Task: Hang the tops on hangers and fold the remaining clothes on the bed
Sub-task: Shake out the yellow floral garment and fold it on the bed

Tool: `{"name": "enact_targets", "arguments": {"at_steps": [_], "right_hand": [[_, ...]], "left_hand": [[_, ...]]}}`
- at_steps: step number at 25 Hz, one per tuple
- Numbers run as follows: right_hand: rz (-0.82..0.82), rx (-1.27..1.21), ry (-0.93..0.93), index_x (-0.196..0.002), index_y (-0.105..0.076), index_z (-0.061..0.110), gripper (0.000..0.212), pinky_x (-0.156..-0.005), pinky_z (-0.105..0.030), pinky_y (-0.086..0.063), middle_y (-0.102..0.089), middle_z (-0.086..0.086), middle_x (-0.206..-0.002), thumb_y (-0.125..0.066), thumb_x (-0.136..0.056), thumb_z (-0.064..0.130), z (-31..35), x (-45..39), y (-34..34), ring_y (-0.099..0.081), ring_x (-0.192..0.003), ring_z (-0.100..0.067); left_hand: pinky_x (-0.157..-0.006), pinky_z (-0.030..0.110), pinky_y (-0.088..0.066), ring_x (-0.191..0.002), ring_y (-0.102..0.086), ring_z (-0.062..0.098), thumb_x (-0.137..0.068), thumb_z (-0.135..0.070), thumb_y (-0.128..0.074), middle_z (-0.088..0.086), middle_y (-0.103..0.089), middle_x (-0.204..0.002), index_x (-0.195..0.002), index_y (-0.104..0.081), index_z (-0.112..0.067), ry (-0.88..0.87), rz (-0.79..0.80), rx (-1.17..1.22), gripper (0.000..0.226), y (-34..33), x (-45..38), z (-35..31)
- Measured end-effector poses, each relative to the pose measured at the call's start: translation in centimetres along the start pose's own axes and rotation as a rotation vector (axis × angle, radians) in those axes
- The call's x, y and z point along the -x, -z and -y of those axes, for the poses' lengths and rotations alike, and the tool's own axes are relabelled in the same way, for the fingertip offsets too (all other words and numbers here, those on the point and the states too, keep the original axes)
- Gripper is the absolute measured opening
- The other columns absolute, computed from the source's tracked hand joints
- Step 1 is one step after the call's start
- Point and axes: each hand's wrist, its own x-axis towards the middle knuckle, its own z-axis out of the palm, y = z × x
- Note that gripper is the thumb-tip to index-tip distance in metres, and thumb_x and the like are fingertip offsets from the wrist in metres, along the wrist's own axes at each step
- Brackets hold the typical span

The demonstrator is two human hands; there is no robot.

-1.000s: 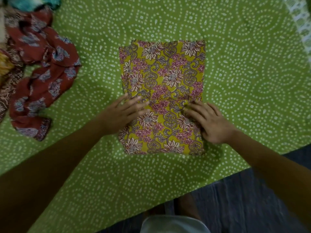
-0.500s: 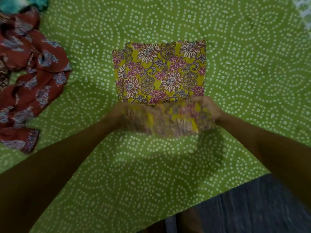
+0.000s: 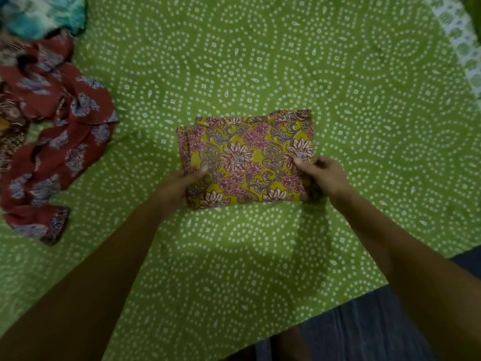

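Fingers (image 3: 200,171) of the left hand (image 3: 174,188) curled at the left edge of a folded floral garment (image 3: 247,160), thumb on top, the rest tucked beneath and out of sight; fingers (image 3: 299,162) of the right hand (image 3: 325,175) likewise pinching the right edge, thumb pressed on the upper face; both forearms bare, reaching in from the near edge.

Folded into a compact, roughly rectangular wad of several layers; thin woven cloth, matte, mustard-yellow ground printed with pink and cream blossoms and grey-blue scrolling vines; layer edges stepped and slightly uneven along the far side and the left, a corner poking out at the far right; near edge lifted a little off the bed, far edge resting on it; placed about mid-bed, close to the near side.

Spread under it, a lime-green bedsheet (image 3: 364,126), flat cotton, dotted in white with rings, squares and teardrops; at the far right, a white-and-green patterned border (image 3: 458,40).

Well apart to the left, a crumpled maroon garment (image 3: 59,142) with blue-grey floral sprigs, soft and limp, lying in loose twisted folds; beyond it at the far left corner, a bunched teal tie-dye cloth (image 3: 44,14), blurred; at the very left edge, a sliver of dark brown patterned fabric (image 3: 10,131), shape unclear.

Below the sheet's near edge, dark floor (image 3: 364,332).
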Motion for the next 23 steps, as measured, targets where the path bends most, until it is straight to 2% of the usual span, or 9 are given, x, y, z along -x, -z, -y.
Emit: {"name": "enact_targets", "arguments": {"at_steps": [4, 7, 9, 10, 12, 14, 15, 19, 23], "right_hand": [[-0.213, 0.170, 0.170, -0.104, -0.069, 0.016, 0.029, -0.073, -0.031, -0.057, -0.072, 0.004, -0.093, -0.072, -0.083, 0.036, 2.4, -4.7, -1.8, -0.069, -0.082, -0.010], [-0.406, 0.346, 0.249, -0.113, -0.064, 0.014, 0.038, -0.092, -0.038, -0.050, -0.068, 0.000, -0.105, -0.069, -0.084, 0.037, 2.8, -6.1, -2.8, -0.063, -0.101, -0.019], [-0.614, 0.698, 0.296, -0.132, -0.049, 0.011, 0.052, -0.108, -0.038, -0.032, -0.052, -0.008, -0.131, -0.062, -0.089, 0.039, 2.7, -5.2, -4.5, -0.044, -0.126, -0.026], [-0.662, 0.820, 0.411, -0.139, -0.041, 0.010, 0.055, -0.115, -0.039, -0.019, -0.041, -0.011, -0.143, -0.054, -0.094, 0.038, 2.4, -4.4, -5.9, -0.032, -0.136, -0.028], [-0.494, 0.955, 0.672, -0.149, -0.026, 0.011, 0.053, -0.120, -0.040, -0.002, -0.022, -0.008, -0.157, -0.036, -0.102, 0.032, 1.1, -3.6, -8.8, -0.013, -0.146, -0.024], [-0.245, 1.115, 0.735, -0.154, -0.010, 0.015, 0.054, -0.121, -0.043, -0.001, -0.005, -0.004, -0.161, -0.024, -0.104, 0.033, -0.9, -4.6, -9.9, 0.001, -0.148, -0.019], [-0.217, 1.193, 0.727, -0.154, -0.006, 0.016, 0.055, -0.121, -0.043, -0.002, -0.001, -0.003, -0.162, -0.021, -0.104, 0.036, -1.4, -5.9, -9.8, 0.004, -0.148, -0.019], [-0.365, 1.269, 0.728, -0.154, -0.008, 0.019, 0.056, -0.120, -0.046, -0.003, -0.005, -0.008, -0.161, -0.019, -0.103, 0.038, -0.5, -9.6, -10.5, -0.002, -0.148, -0.022], [-0.413, 1.280, 0.713, -0.153, -0.006, 0.011, 0.067, -0.120, -0.047, 0.000, -0.004, -0.008, -0.161, -0.018, -0.101, 0.051, -2.1, -8.2, -8.5, -0.001, -0.148, -0.023]], "left_hand": [[-0.079, 0.031, -0.054, -0.092, -0.066, 0.018, -0.082, -0.043, -0.070, 0.000, -0.069, -0.098, -0.104, -0.067, -0.015, -0.294, -0.460, -0.228, 0.036, -1.7, -4.3, -3.2], [-0.096, 0.030, -0.042, -0.112, -0.056, 0.026, -0.086, -0.041, -0.065, 0.010, -0.059, -0.120, -0.125, -0.054, -0.005, -0.445, -0.724, -0.433, 0.054, -2.4, -5.5, -2.4], [-0.107, 0.032, -0.027, -0.128, -0.043, 0.026, -0.093, -0.038, -0.054, 0.010, -0.048, -0.136, -0.136, -0.042, -0.008, -0.565, -0.961, -0.731, 0.054, -4.5, -4.8, -1.7], [-0.113, 0.035, -0.018, -0.136, -0.035, 0.025, -0.097, -0.039, -0.046, 0.008, -0.043, -0.144, -0.141, -0.038, -0.010, -0.680, -0.990, -0.863, 0.054, -5.9, -4.4, -1.5], [-0.119, 0.039, -0.006, -0.146, -0.018, 0.022, -0.103, -0.036, -0.030, 0.002, -0.027, -0.156, -0.150, -0.026, -0.014, -0.827, -0.778, -1.099, 0.052, -8.8, -4.7, -0.4], [-0.120, 0.043, -0.004, -0.148, -0.002, 0.019, -0.104, -0.036, -0.018, -0.002, -0.008, -0.161, -0.153, -0.009, -0.017, -0.744, -0.598, -1.299, 0.054, -9.7, -6.3, 1.0], [-0.120, 0.044, -0.003, -0.148, 0.001, 0.019, -0.103, -0.038, -0.015, -0.002, -0.003, -0.161, -0.154, -0.004, -0.017, -0.703, -0.618, -1.349, 0.056, -9.4, -7.8, 0.9], [-0.119, 0.042, 0.006, -0.148, 0.002, 0.020, -0.101, -0.046, -0.009, 0.003, 0.000, -0.161, -0.154, -0.001, -0.014, -0.638, -0.768, -1.369, 0.062, -8.9, -11.5, -2.5], [-0.120, 0.045, -0.001, -0.148, -0.001, 0.024, -0.100, -0.056, -0.011, 0.006, -0.003, -0.161, -0.153, -0.004, -0.011, -0.684, -0.772, -1.371, 0.070, -7.7, -9.7, -0.4]]}}
